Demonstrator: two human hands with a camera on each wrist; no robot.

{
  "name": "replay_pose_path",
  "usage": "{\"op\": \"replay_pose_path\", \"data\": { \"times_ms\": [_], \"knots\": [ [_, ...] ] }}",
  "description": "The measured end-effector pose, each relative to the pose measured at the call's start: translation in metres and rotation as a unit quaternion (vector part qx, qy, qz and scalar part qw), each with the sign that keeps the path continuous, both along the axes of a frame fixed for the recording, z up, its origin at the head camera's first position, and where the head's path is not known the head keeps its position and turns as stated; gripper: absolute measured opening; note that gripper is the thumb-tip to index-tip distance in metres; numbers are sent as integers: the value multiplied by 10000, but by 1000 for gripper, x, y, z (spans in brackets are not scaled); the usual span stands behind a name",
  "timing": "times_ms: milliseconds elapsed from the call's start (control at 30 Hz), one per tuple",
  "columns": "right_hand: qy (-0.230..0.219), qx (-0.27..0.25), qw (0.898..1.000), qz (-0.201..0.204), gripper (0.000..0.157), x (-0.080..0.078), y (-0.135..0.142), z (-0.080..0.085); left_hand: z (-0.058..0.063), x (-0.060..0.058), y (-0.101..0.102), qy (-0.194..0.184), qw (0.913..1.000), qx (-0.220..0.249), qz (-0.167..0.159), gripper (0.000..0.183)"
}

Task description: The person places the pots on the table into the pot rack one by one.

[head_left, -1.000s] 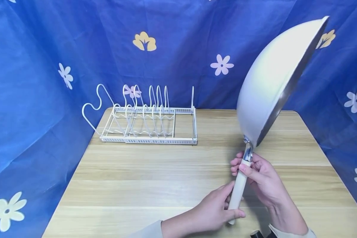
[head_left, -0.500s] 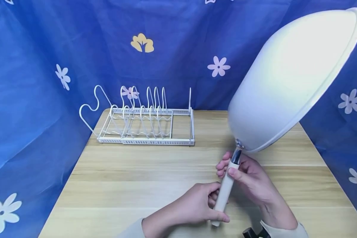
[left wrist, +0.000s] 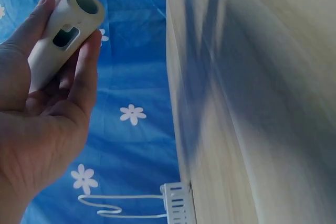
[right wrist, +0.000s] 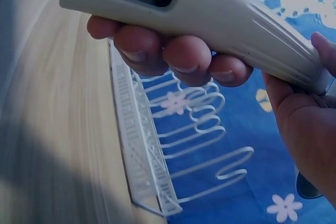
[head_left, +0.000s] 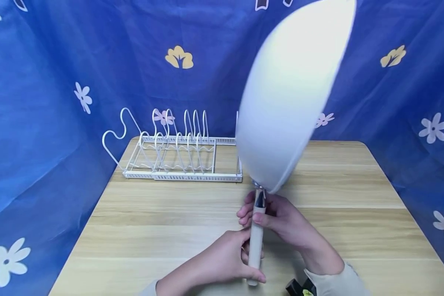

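Note:
A white wok (head_left: 288,94) is held up on edge above the table in the head view, its rounded outside towards me. Its inside is hidden. My right hand (head_left: 290,224) grips the upper part of the cream handle (head_left: 256,240), just below the metal neck, thumb on top. Lower down, my left hand (head_left: 222,259) holds the handle's end between thumb and fingers. The left wrist view shows the slotted, hollow end of the handle (left wrist: 44,59) in that hand. In the right wrist view, fingertips (right wrist: 186,56) appear below the handle (right wrist: 226,30).
A white wire rack (head_left: 197,177) with several upright loops stands at the table's back left, and the wok covers part of its right end. Blue flowered cloth (head_left: 214,74) hangs behind and beside the wooden table (head_left: 163,222). A black device (head_left: 294,287) is by the right cuff.
The wok first swung out to the right and showed more of its outside, then came left towards the rack and stood steeper. Both hands moved left with it, keeping their hold.

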State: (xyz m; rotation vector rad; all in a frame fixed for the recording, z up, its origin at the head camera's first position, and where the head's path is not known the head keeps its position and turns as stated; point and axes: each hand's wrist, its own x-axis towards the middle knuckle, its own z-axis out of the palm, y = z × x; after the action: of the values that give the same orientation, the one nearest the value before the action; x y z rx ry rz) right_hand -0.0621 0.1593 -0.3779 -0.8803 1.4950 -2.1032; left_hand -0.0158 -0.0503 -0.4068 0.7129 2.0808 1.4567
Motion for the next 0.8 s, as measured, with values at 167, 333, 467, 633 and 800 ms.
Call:
{"op": "replay_pose_path", "data": {
  "times_ms": [167,333,467,633,800],
  "knots": [
    [-109,37,9995,303,29,-4,-20,1,3,9,-13,130,9994,-169,285,49],
    [-54,219,9984,522,42,-8,-37,5,2,16,-23,496,9974,-238,462,48],
    [-79,211,9968,770,44,-13,-49,5,1,20,-30,684,9949,-285,677,49],
    [-150,138,9946,1019,47,-20,-54,-1,-2,22,-34,724,9937,-302,798,52],
    [-112,225,9935,1111,50,-27,-55,-9,-6,22,-36,734,9925,-355,906,54]
  ]
}}
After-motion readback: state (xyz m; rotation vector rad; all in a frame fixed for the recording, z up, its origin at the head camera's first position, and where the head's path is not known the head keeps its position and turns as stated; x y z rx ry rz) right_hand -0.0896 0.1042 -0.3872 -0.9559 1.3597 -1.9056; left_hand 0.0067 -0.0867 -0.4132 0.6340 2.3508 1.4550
